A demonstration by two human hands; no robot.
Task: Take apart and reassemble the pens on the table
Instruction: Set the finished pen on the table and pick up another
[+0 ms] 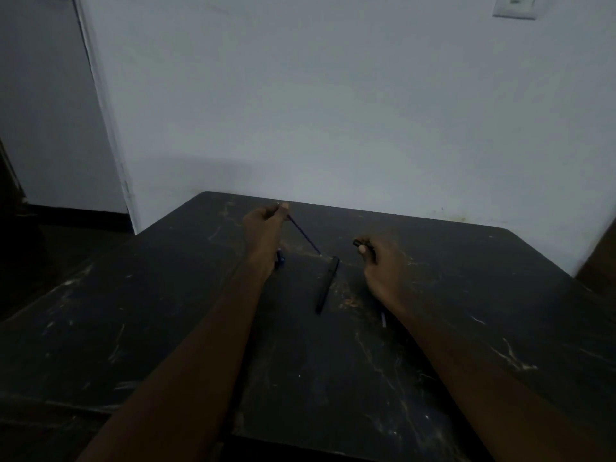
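Now your left hand (266, 225) pinches the thin purple ink refill (304, 235) and your right hand (378, 258) grips a small black cap (357, 242) above the black pen barrel (326, 285) on the scuffed dark table (133, 328); dim light could make you miss the barrel's mouth and bend the refill.

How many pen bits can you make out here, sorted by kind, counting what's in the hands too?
Thin ink refill, held in the left hand: 1
Small black piece, held in the right hand: 1
Black pen barrel lying on the table: 1
Blue piece beside the left wrist: 1
Pale thin piece by the right wrist: 1
Total: 5
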